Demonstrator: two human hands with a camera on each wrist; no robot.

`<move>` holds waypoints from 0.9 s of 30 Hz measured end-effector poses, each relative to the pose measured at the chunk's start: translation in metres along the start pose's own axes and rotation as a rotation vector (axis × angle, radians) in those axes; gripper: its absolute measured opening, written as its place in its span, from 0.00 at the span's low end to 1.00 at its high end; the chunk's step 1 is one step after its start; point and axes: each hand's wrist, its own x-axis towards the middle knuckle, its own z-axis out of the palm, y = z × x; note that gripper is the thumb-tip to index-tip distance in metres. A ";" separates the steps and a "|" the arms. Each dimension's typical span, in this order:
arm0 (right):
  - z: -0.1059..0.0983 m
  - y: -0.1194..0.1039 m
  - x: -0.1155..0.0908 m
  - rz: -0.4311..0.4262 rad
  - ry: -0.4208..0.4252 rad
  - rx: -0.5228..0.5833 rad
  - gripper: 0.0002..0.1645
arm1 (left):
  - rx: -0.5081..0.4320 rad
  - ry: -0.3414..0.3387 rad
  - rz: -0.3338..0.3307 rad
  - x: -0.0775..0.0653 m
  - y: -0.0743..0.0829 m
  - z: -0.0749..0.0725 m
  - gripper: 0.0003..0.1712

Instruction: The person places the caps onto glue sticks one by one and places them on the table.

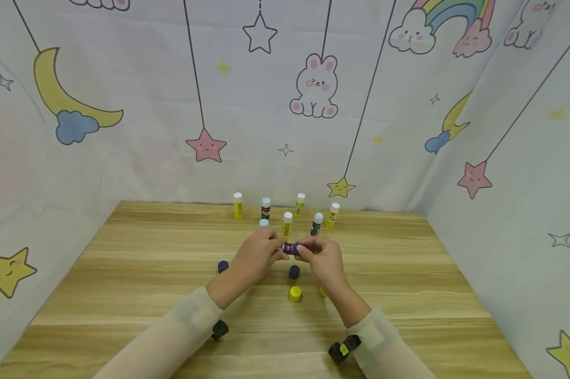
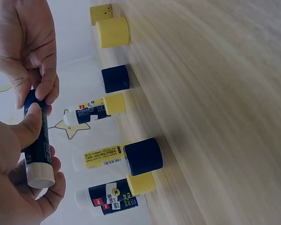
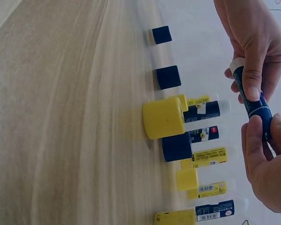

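Observation:
A navy glue stick [image 1: 289, 248] lies nearly level between both hands above the table. My left hand [image 1: 256, 252] grips its body toward the white end, the thumb along the barrel in the left wrist view. The fingers and thumb of my right hand [image 1: 323, 260] pinch the navy cap end, seen in the right wrist view with the cap [image 3: 259, 111] on the barrel. Below the hands, a navy cap [image 1: 294, 272] and a yellow cap [image 1: 295, 293] sit on the wood. Another navy cap [image 1: 223, 266] is left of them; a second yellow cap [image 1: 323, 291] is partly behind the right wrist.
Several yellow and navy glue sticks stand upright at the back, white ends up, among them a yellow one [image 1: 238, 206] and a navy one [image 1: 317, 224]. Behind the wooden table [image 1: 138, 295] hangs a printed white cloth [image 1: 147, 158].

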 end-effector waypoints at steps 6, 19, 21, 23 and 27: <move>0.003 0.001 0.000 -0.011 0.019 -0.011 0.06 | 0.000 -0.005 -0.011 0.001 -0.001 0.000 0.19; 0.005 -0.004 -0.001 0.022 0.010 -0.006 0.08 | -0.025 -0.065 -0.030 0.005 -0.007 -0.003 0.19; 0.005 -0.004 -0.001 0.027 0.003 -0.005 0.09 | -0.029 -0.080 -0.037 0.005 -0.008 -0.003 0.19; 0.005 -0.004 -0.001 0.034 0.000 -0.008 0.09 | -0.029 -0.093 -0.039 0.005 -0.009 -0.003 0.20; 0.004 -0.003 0.000 0.038 -0.009 -0.010 0.11 | -0.024 -0.095 -0.023 0.005 -0.012 -0.001 0.20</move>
